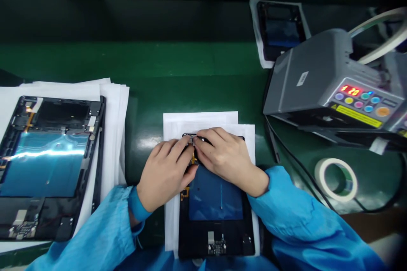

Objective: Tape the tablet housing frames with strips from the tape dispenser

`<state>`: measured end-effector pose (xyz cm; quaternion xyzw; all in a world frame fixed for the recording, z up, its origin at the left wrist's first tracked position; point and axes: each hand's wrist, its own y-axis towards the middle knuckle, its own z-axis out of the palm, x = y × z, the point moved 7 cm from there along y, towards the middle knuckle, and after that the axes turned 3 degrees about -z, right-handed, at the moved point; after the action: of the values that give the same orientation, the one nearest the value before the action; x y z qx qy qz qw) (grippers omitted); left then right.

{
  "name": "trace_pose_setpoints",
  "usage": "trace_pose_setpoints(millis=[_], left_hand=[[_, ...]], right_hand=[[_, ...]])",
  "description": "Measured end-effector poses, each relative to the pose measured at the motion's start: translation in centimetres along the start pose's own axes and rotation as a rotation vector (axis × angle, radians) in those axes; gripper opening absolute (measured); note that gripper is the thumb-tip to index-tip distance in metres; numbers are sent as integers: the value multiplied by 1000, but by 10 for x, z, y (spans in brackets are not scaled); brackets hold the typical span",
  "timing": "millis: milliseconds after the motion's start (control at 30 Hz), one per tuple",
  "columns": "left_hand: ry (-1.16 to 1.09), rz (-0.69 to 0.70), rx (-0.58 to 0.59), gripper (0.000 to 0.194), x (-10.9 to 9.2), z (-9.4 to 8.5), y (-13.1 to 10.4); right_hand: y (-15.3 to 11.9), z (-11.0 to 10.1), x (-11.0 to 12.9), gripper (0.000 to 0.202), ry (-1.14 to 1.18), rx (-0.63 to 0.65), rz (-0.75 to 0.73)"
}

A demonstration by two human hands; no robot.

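Observation:
An opened tablet shell [216, 233] with a blue inner panel lies on white paper sheets [170, 220] in front of me. My left hand [167, 171] is over its top left part, the fingers bent and pinched close to the upper edge. Right beside it, my right hand [222, 154] rests above the blue panel, its thumb and fingers drawn together at the same spot. Between the fingertips a small silvery piece and an orange flex cable [193, 159] show in part. What exactly each hand grips is hidden.
Another opened tablet [47, 169] lies on stacked paper at the left. A grey machine [305, 76] with lit buttons stands at the right, a tape roll [321, 178] and a black cable [295, 159] near it. One more tablet [281, 29] sits behind on the green table [190, 89].

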<state>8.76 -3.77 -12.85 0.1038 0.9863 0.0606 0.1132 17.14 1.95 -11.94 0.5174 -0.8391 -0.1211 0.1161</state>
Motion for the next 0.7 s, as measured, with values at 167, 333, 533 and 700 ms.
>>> trace_pose_setpoints(millis=[167,333,533,700], left_hand=[[-14,-11,13,31,0,1,1],[-5,-20,43,42,1,0,5],[87,-13,129,45,-5,2,10],[99,-47,138,50,-8,3,12]], right_hand=[[-1,1,2,19,0,64,1],[-23,-2,3,29,134,73,-29],[-45,-5,2,29,301,21,-48],[-47,-15,-7,19,422,-94,-52]])
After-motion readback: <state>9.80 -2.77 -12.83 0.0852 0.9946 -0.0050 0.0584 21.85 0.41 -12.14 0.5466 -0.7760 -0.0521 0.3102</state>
